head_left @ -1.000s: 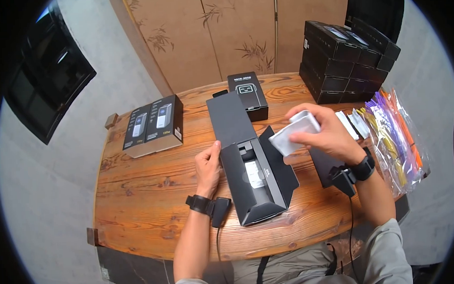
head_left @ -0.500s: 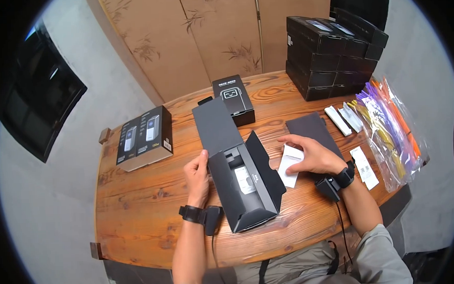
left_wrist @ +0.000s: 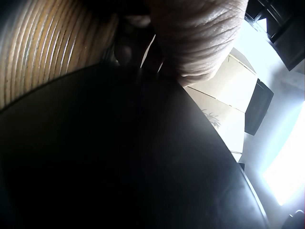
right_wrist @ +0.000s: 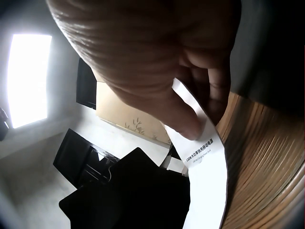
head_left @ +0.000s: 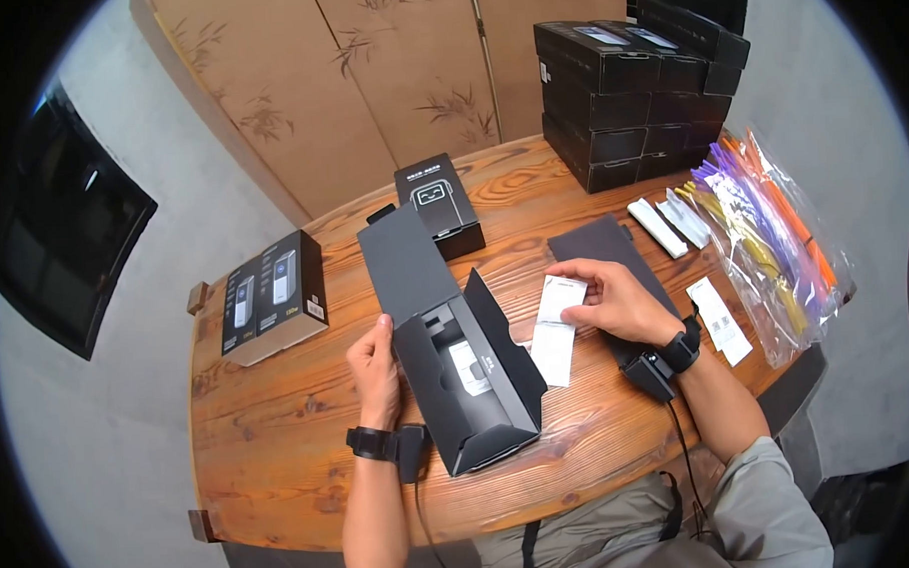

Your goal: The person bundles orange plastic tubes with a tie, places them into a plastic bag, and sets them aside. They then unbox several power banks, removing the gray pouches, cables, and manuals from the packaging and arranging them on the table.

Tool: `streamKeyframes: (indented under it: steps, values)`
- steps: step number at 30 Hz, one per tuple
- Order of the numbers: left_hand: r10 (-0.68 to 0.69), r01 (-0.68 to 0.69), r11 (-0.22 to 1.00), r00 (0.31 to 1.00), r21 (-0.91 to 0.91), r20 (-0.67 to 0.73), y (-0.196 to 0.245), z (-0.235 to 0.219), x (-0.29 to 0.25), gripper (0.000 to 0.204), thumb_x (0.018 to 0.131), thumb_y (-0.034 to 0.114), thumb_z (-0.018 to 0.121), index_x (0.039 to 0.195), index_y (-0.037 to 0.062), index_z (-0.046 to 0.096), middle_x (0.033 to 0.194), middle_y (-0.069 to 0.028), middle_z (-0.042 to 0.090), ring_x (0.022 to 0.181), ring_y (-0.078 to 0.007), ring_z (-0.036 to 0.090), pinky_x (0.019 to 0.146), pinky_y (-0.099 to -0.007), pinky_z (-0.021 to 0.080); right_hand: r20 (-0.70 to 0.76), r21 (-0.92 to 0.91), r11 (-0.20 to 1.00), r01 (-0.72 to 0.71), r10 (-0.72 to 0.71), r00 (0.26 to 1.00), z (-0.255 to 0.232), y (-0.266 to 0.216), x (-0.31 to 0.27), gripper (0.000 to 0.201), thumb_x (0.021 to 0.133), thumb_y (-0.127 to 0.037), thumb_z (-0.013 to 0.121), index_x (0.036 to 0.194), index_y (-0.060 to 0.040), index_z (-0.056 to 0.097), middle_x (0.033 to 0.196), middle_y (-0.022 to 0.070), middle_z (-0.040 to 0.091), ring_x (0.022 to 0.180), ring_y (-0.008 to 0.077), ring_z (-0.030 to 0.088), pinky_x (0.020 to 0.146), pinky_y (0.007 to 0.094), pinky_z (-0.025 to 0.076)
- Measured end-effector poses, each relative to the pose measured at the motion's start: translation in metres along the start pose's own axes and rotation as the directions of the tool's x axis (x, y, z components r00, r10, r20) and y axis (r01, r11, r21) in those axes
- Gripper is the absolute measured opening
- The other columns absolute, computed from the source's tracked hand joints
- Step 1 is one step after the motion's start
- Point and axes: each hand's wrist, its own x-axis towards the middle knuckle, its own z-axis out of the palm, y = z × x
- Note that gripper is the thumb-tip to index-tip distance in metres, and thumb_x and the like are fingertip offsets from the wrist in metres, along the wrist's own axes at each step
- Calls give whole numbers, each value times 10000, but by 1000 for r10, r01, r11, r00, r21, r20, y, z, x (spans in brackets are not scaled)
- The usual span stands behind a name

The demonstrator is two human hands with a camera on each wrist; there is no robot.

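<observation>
I find the right hand (head_left: pixel 615 303) pinching a white leaflet (head_left: pixel 554 331) at its upper end, thumb over fingers (right_wrist: pixel 190 119); the sheet trails onto the counter (head_left: pixel 279 410) beside the open black box (head_left: pixel 468 379). I judge it light, limp, easily creased; hold near an edge. The left hand (head_left: pixel 375 372) rests against the box wall, fingers straight. Only the right wrist view shows the leaflet's print.

left hand (head_left: pixel 374 372): near-left, forearm reaching away from body, fingers straight, pressed flat, black wrist strap | right hand (head_left: pixel 615 300): right of centre, forearm angled in leftward, thumb and fingers pinching, black wrist strap
</observation>
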Motion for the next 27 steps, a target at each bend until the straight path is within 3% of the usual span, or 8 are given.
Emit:
streamKeyframes:
  steps: [6, 9, 13, 16, 17, 21, 24, 27]
  values:
    - [-19, 19, 1000, 1000, 2, -3, -2, -1, 0, 398, 1007, 310, 569, 725, 41, 645, 645, 29, 570, 510, -38, 464, 452, -198, 345, -40, -81, 996, -34, 31, 999, 1, 2, 0, 452, 803, -21, 707, 1242, 10, 605, 1132, 93, 664, 986, 144, 632, 864, 267, 512]
    - [4, -4, 1000, 1000, 9, 0, -4, -2, 1, 394, 1007, 308, 569, 731, 37, 648, 651, 32, 567, 512, -36, 453, 456, -195, 335, -81, -311, 948, 74, -104, 991, 4, -7, -2, 440, 813, -36, 703, 1241, -6, 606, 1150, 90, 668, 1010, 183, 636, 861, 290, 512]
    - [-15, 15, 1000, 1000, 9, -12, 1, 0, -1, 388, 1006, 258, 578, 751, -21, 668, 687, 68, 526, 630, -24, 380, 542, -214, 303, -224, -329, 908, 258, -341, 913, 12, -5, 0, 362, 825, -83, 691, 1180, -28, 646, 1138, 116, 674, 1050, 253, 629, 865, 323, 507]
    - [-52, 52, 998, 999, 19, -12, 5, -1, -2, 391, 1005, 263, 579, 756, -25, 671, 684, 72, 521, 629, -24, 376, 541, -215, 301, -135, -252, 947, 199, -238, 962, 15, -31, -3, 286, 824, -74, 690, 1107, -31, 682, 1093, 112, 687, 1091, 255, 609, 887, 336, 498]
    - [-41, 41, 999, 999, 22, -26, 7, 2, -3, 395, 1004, 268, 579, 747, -19, 668, 676, 75, 508, 618, -22, 368, 534, -218, 292, -105, -320, 882, 345, -395, 913, 19, -42, -4, 218, 823, -68, 693, 1037, -31, 705, 1050, 110, 693, 1101, 267, 600, 898, 355, 497]
    - [-36, 36, 999, 999, 15, -13, 5, 1, -3, 390, 1001, 266, 581, 746, -14, 674, 666, 77, 500, 603, -21, 361, 524, -221, 283, 150, -324, 754, 572, -556, 818, 42, -84, -2, 176, 812, -78, 704, 976, -14, 701, 1016, 95, 687, 1127, 305, 570, 954, 414, 463]
    - [-32, 32, 999, 999, 10, -10, 4, -1, -2, 390, 1000, 267, 582, 747, -14, 677, 660, 76, 499, 597, -21, 361, 520, -222, 280, 377, -480, 537, 694, -588, 716, 61, -97, 4, 119, 817, -96, 694, 901, -13, 707, 955, 77, 689, 1161, 315, 542, 1009, 474, 412]
    - [-39, 39, 999, 999, -2, -21, 7, 1, -3, 392, 1000, 268, 584, 746, -17, 674, 655, 76, 497, 598, -21, 364, 520, -224, 281, 558, -667, 295, 685, -412, 720, 82, -94, 8, 108, 770, -120, 672, 805, -31, 723, 937, 65, 693, 1226, 315, 510, 1091, 594, 301]
